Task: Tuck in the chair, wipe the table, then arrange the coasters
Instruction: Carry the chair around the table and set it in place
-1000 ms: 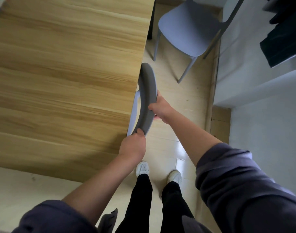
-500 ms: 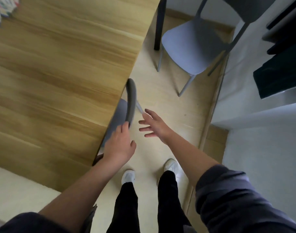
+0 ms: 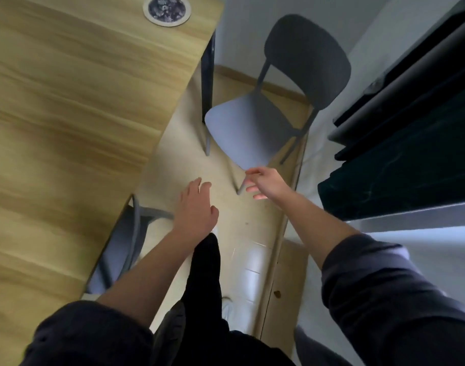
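My left hand [image 3: 196, 207] and right hand [image 3: 269, 184] hang spread, gripping nothing, above floor [image 3: 252, 233]; chair [image 3: 120, 247] tucked under worktop [image 3: 67, 128].

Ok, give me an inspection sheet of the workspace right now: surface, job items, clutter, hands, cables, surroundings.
Surface: wooden table, no cloth seen on it.
Job's things: round coaster near the table's far edge; near chair tucked under the table; far chair standing out from it.
Clutter: nothing seen.
Hands: left hand open over the floor, holding nothing; right hand open by the far chair's front leg, contact unclear.
Cables: nothing seen.
Surroundings: light floor; dark furniture on the right.
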{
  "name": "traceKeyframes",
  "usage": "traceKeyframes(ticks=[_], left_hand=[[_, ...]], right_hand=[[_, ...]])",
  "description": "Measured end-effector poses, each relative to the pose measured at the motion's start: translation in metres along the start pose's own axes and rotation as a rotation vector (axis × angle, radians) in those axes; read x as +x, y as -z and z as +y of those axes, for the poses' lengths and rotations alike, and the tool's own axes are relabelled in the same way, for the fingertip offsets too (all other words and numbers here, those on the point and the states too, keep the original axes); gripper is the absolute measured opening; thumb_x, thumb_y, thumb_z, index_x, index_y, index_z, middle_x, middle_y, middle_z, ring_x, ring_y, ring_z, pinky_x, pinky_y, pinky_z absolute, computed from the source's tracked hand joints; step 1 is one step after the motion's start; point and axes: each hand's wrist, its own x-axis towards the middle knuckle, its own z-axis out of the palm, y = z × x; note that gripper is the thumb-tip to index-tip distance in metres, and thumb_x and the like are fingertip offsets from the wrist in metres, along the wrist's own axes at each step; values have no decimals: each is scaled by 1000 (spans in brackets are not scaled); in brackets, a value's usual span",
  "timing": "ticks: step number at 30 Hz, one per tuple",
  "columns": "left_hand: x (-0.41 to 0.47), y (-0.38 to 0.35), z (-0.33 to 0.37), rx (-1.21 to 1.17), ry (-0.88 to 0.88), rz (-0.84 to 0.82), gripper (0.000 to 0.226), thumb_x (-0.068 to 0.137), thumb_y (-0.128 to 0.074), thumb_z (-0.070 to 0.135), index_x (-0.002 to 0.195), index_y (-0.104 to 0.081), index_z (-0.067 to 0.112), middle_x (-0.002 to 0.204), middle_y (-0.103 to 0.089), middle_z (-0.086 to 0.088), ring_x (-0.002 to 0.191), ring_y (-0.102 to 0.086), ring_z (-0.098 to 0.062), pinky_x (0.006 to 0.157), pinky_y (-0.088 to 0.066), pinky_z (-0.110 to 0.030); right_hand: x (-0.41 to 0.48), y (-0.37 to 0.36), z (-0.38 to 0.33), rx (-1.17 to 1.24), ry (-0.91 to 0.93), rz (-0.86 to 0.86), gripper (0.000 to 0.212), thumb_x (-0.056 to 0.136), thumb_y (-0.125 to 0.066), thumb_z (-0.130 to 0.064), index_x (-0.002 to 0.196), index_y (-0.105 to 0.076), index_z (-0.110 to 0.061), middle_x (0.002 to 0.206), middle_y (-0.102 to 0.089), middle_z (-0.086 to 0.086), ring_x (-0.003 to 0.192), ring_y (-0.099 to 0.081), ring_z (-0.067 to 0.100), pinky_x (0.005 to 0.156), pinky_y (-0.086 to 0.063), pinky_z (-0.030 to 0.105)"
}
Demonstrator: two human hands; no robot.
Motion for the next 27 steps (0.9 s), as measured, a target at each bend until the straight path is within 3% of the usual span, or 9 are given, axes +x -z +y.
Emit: traceKeyframes(ticks=[2,6,11,15,19,24,27], left_hand=[[43,3,7,-38,-36,-40,50,86,-53,19,134,-43,13,140,-41,-7,122,-43,-26,99,-36,-36],[132,12,30,-61,-69,-210,40,86,-52,19,125,-50,11,126,-49,-8,112,-50,-27,94,-43,-39],[228,26,70,-76,-155,-334,35,88,-54,19,120,-53,7,121,-58,-12,112,-53,-28,90,-40,-32],[283,28,99,-104,-163,-439,30,88,-53,20,116,-55,10,118,-63,-8,113,-55,-26,89,-41,-29],[326,21,128,-152,-97,-467,28,90,-53,19,116,-58,9,119,-63,-10,114,-56,-27,94,-42,-30],[376,1,166,-167,-18,-568,26,96,-45,23,111,-59,8,120,-61,-14,111,-56,-31,88,-41,-32],[402,-16,193,-238,52,-582,29,94,-47,22,117,-59,7,123,-61,-14,114,-55,-30,90,-41,-31]], right_hand=[[27,19,-27,3,32,8,32,97,-41,-6,125,-56,-7,105,-65,10,84,-61,23,59,-48,26],[83,66,-69,-5,-13,64,29,99,-42,-12,124,-57,-10,106,-65,8,90,-61,21,66,-47,27],[152,136,-100,-18,-61,191,19,97,-50,-14,112,-60,-19,117,-68,9,95,-64,20,80,-50,34],[206,189,-125,-209,-21,296,31,95,-52,-16,123,-63,-15,126,-64,7,118,-58,25,98,-45,36],[260,247,-155,-383,39,365,32,94,-51,-16,124,-61,-14,120,-62,3,117,-57,26,87,-42,28],[317,321,-177,-600,23,496,57,87,-58,-22,142,-46,-18,142,-49,10,129,-48,31,105,-42,44],[339,350,-173,-581,-72,417,73,91,-54,-24,154,-19,-20,147,-43,13,134,-41,35,108,-38,48]])
